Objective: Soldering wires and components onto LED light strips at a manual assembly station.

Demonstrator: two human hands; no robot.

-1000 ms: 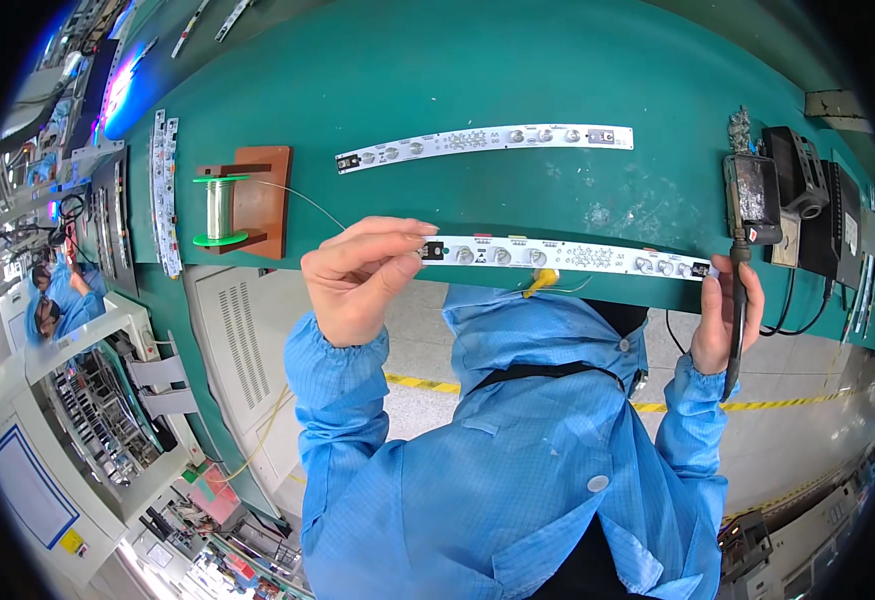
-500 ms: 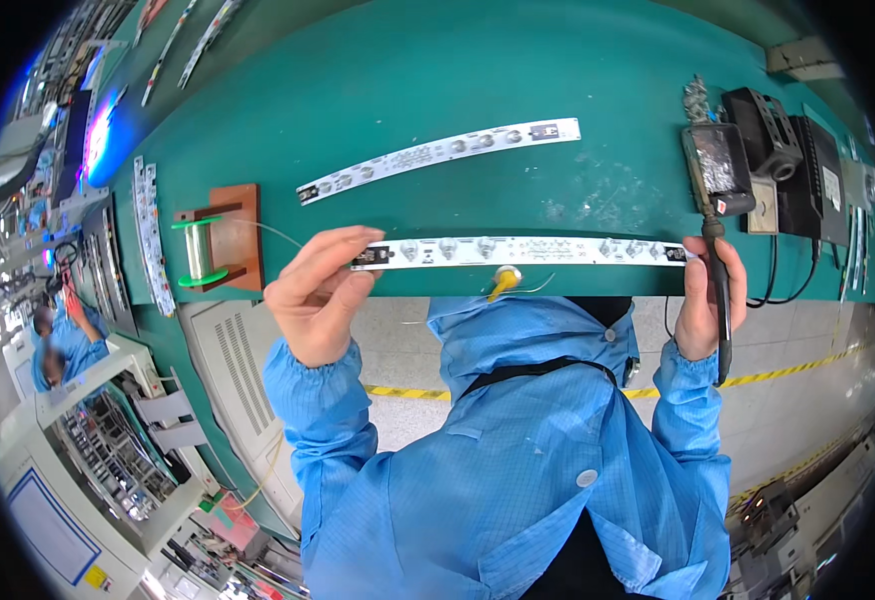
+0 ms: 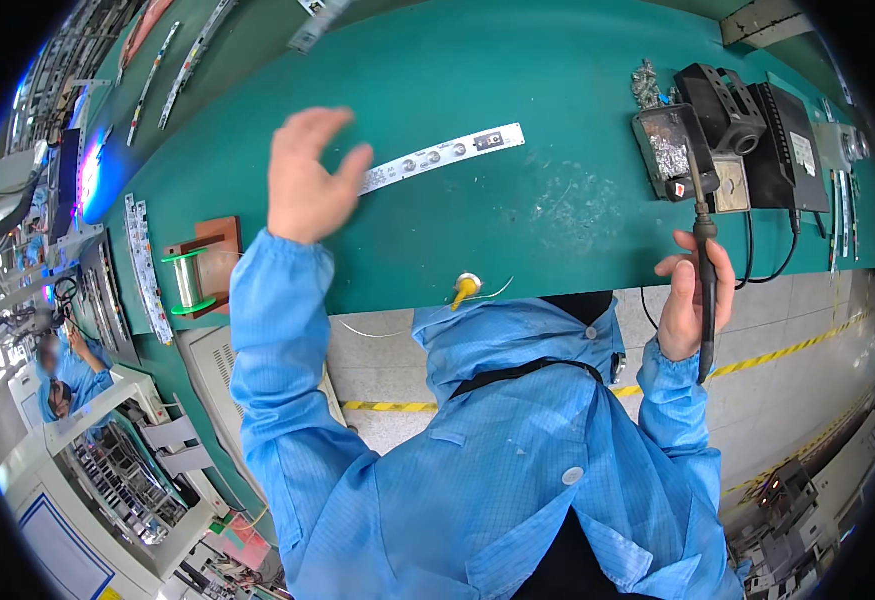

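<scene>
My left hand (image 3: 313, 178) is raised over the green bench with thumb and fingers apart, holding nothing. It hides the left end of a white LED strip board (image 3: 448, 156), which lies slightly tilted on the mat. A soldering iron (image 3: 706, 285) is gripped in my right hand (image 3: 693, 300) at the right front edge, its tip pointing away from me toward a dark solder tray (image 3: 670, 150). Another strip board (image 3: 320, 22), blurred, shows at the far edge of the picture. At the front edge sits a small yellow-and-metal piece (image 3: 467, 288) with thin wire beside it.
A solder wire spool (image 3: 188, 282) on a brown stand (image 3: 220, 250) is at the left. More strip boards (image 3: 148, 265) lie beyond it. Black soldering station boxes (image 3: 793, 145) with cables stand at the right. Another person (image 3: 78, 365) is at the far left.
My left hand has let go of the strip board and moved up and away. That board has left my hands; a blurred one now shows at the far edge. My right hand keeps the iron.
</scene>
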